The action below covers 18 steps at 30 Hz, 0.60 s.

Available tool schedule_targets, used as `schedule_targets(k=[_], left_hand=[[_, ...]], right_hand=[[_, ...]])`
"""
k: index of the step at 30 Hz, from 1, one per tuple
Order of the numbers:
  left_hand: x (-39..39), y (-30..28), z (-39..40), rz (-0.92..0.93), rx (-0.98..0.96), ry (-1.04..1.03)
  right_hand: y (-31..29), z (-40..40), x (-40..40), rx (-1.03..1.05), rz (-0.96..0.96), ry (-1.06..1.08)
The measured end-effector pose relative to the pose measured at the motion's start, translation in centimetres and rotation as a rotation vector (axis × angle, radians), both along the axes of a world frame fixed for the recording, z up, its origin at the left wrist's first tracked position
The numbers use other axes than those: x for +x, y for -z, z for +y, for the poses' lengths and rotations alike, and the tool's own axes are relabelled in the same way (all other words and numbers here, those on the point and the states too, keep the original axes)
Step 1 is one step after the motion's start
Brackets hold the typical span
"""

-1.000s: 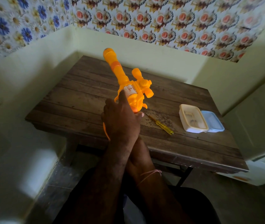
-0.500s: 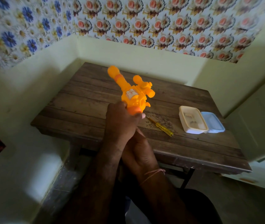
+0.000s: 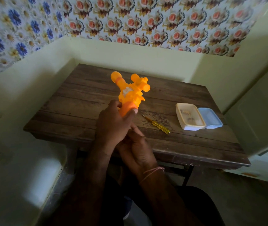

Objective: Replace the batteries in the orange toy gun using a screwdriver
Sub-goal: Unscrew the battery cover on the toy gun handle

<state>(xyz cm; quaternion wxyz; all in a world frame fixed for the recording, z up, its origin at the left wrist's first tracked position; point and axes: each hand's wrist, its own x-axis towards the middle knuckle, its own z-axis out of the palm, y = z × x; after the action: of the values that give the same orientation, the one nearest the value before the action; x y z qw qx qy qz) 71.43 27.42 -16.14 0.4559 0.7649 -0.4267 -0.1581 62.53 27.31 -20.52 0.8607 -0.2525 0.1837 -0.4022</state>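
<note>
Above the near half of the wooden table (image 3: 84,101), held up with its muzzle pointing away: orange toy gun (image 3: 130,92), gripped at its rear end by the left hand (image 3: 113,126), fingers and thumb curled round the darker orange part. Pale sticker on the gun's upper side, round scope-like knobs along its right. Just below and partly behind the left hand: right hand (image 3: 138,149), fingers folded in toward the gun's hidden lower end; cannot tell whether clamped on it or merely closed beside it. Thin pink thread round the right wrist.

Flat on the tabletop, just right of the hands and apart from them: screwdriver (image 3: 158,125) with a clear yellow handle, tip aimed toward the gun, handle toward the near right. Well to its right: 2 shallow plastic pieces touching side by side, a cream open container (image 3: 181,121) with small pale and dark bits inside, too small to identify, and a blue lid (image 3: 210,119) against its right edge.

Behind the table: pale yellow-green wall (image 3: 130,54) topped with floral wallpaper (image 3: 146,22), blue blooms at left, orange-red at right. Dark trousered knees low in the view under both forearms.
</note>
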Motion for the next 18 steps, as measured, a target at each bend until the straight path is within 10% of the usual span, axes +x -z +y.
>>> schedule_targets(k=[18], left_hand=[[1.6,0.6,0.2,0.335,-0.326,0.081]], right_hand=[[-1.1,0.2,1.0,0.029,0.029,0.072]])
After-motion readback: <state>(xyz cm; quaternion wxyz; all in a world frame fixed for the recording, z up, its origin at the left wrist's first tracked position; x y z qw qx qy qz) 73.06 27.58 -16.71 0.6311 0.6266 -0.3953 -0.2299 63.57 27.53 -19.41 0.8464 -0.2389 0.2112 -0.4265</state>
